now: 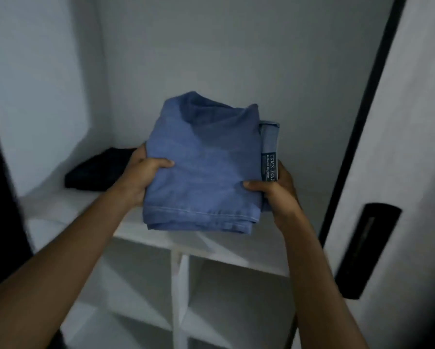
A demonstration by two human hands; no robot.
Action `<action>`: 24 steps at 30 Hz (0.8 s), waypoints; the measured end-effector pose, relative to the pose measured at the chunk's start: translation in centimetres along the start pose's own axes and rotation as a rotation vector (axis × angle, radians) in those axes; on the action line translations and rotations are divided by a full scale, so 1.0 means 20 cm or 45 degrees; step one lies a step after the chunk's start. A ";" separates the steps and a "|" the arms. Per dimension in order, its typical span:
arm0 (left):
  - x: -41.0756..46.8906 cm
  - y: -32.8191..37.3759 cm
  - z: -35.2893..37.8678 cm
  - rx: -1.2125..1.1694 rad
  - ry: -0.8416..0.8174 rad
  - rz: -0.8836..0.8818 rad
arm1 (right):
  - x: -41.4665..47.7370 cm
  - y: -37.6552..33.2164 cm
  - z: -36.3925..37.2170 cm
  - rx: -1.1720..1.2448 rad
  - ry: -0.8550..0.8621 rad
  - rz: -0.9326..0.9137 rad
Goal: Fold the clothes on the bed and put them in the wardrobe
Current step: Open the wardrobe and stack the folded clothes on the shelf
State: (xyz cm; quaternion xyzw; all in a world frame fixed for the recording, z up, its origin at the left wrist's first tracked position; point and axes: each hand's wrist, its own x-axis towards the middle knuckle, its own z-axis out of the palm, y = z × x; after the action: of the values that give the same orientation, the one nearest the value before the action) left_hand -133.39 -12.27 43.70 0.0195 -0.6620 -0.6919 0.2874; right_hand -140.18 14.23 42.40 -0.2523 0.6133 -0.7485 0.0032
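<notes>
Both hands, left hand [142, 177] and right hand [274, 188], grip folded blue jeans [201, 167] by opposite sides, keeping the folds intact above the wardrobe shelf [67, 205]; dark folded garment [98, 172] lies beyond the left hand.

Fingers of left hand [140, 177] and right hand [276, 195] hidden under folded jeans [201, 167]; only thumbs show. Can't tell if jeans touch shelf [60, 205]. Dark garment [98, 172], middle left: right end hidden behind left hand, blurred, type unclear. Jeans label [268, 167]: small second line unreadable, end covered by right hand. Lower compartments [236, 298] cut at bottom edge, door [412, 147] at right edge.
</notes>
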 end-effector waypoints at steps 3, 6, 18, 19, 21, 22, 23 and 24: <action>0.30 -0.13 0.23 -0.027 -0.156 -0.042 | 0.10 0.07 -0.14 -0.074 0.349 -0.021; 0.50 -0.21 0.40 0.087 -0.359 -0.058 | 0.09 0.16 -0.20 -0.072 0.661 -0.005; 0.85 -0.59 1.31 0.080 -0.754 -0.510 | 0.22 0.38 -0.41 0.143 1.913 -0.250; 0.86 -0.63 1.36 0.015 -0.739 -0.612 | 0.26 0.37 -0.44 0.236 1.954 -0.274; 0.88 -0.76 1.45 -0.014 -0.705 -0.735 | 0.31 0.38 -0.50 0.335 2.019 -0.298; 0.87 -0.81 1.50 -0.020 -0.663 -0.796 | 0.32 0.41 -0.53 0.275 2.058 -0.282; 0.86 -0.82 1.53 -0.034 -0.609 -0.849 | 0.32 0.44 -0.54 0.227 2.087 -0.268; 0.84 -0.83 1.55 -0.053 -0.545 -0.898 | 0.32 0.49 -0.57 0.177 2.127 -0.247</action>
State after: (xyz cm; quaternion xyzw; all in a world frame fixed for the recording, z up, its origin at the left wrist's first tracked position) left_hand -166.30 7.96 38.05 0.0950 -0.6454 -0.7497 -0.1113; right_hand -153.04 20.27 34.47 0.3335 0.3423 -0.7221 -0.5002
